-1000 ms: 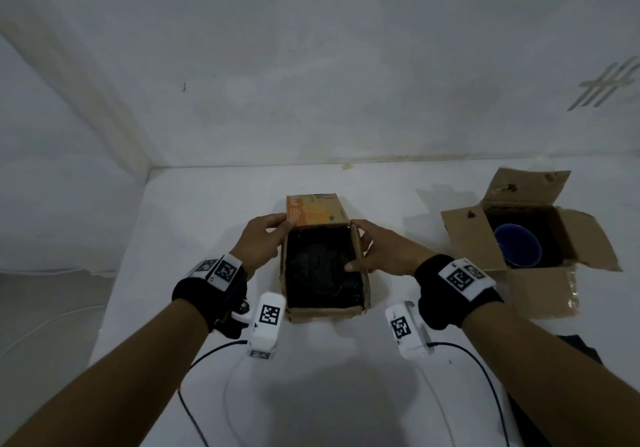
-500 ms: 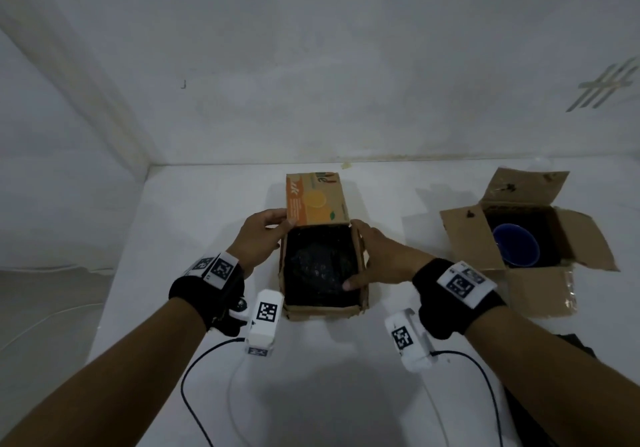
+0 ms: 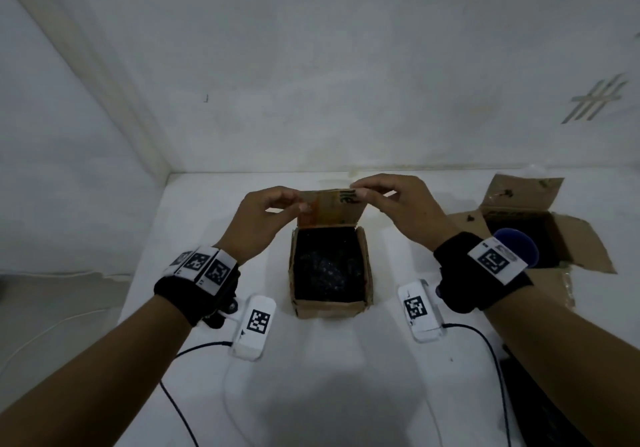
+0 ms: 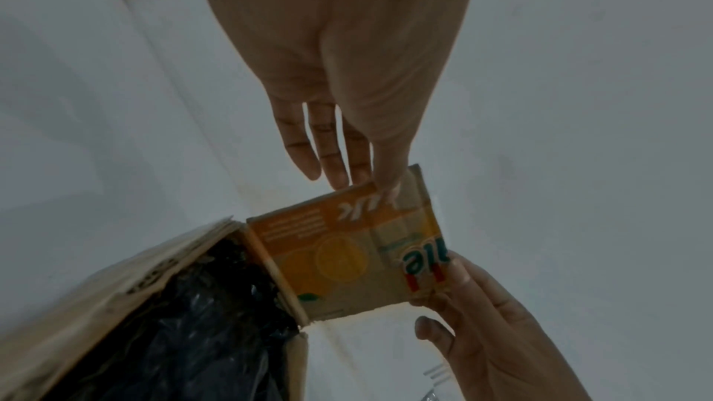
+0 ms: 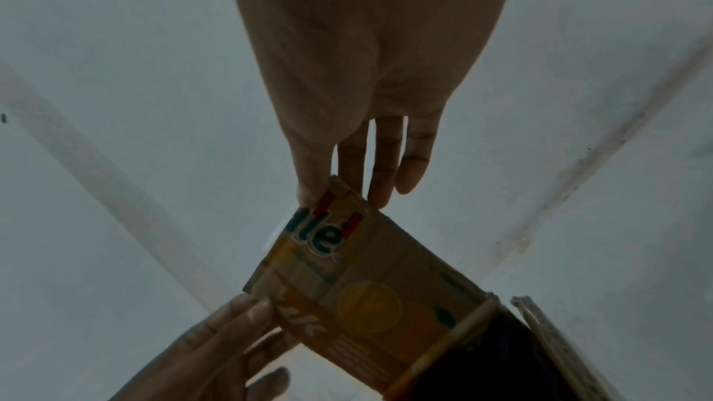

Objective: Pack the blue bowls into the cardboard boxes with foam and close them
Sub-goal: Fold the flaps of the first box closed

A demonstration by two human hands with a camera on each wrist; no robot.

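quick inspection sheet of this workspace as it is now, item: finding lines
surface: white table.
job's things: small box open, black foam inside, printed flap upright; second box open with blue bowl inside.
clutter: dark object at the table's right edge.
grippers: left hand and right hand each pinch the flap's top corners.
cables: black cable left, another black cable right.
surroundings: white walls.
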